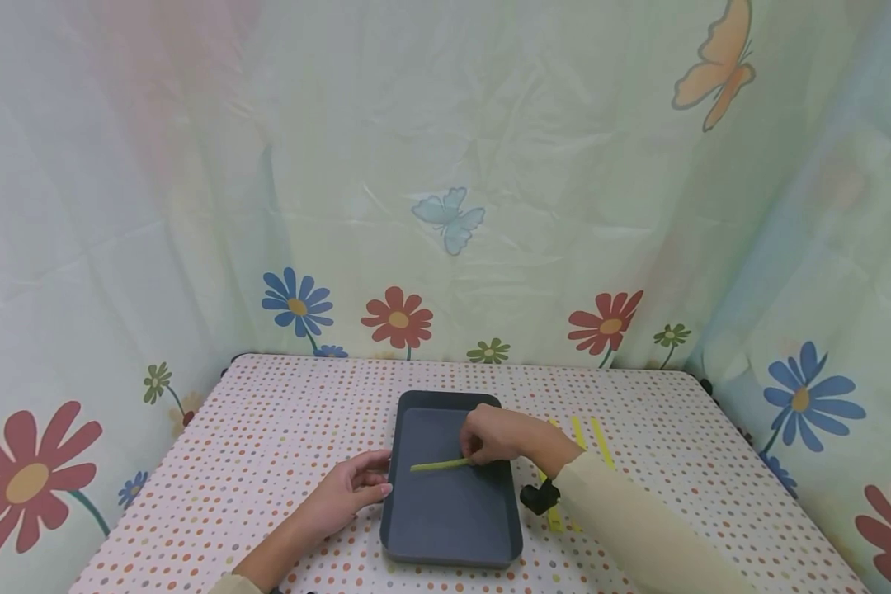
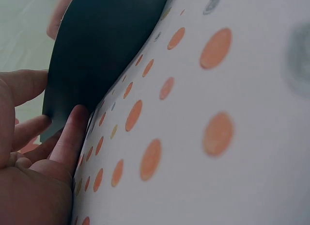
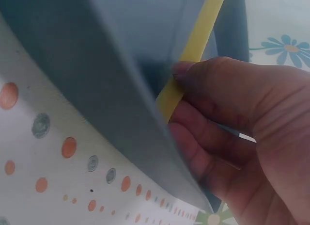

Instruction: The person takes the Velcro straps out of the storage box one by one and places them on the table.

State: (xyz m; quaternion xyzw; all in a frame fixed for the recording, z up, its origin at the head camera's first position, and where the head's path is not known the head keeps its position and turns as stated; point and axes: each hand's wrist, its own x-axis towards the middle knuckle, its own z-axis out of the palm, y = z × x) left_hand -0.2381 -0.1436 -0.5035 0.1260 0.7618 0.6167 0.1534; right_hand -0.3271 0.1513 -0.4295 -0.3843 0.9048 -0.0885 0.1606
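A dark grey rectangular tray [image 1: 453, 520] lies on the dotted table, long side pointing away from me. Over its inside, my right hand [image 1: 493, 435] pinches a thin yellow strip [image 1: 438, 466] by its right end. The strip stretches leftward across the tray. Close up in the right wrist view, thumb and index finger press the flat strip [image 3: 202, 28] near the tray's wall [image 3: 111, 89]. At the tray's left side is my left hand [image 1: 349, 491], its fingertips touching the outer wall. The left wrist view shows those fingers [image 2: 70, 137] spread along the dark wall [image 2: 97, 50].
Several more yellow strips [image 1: 601, 441] lie on the table right of the tray, partly hidden by the right forearm. The dotted tablecloth [image 1: 304, 396] ends at a curtain [image 1: 535, 272] printed with flowers and butterflies, which also hangs at both sides.
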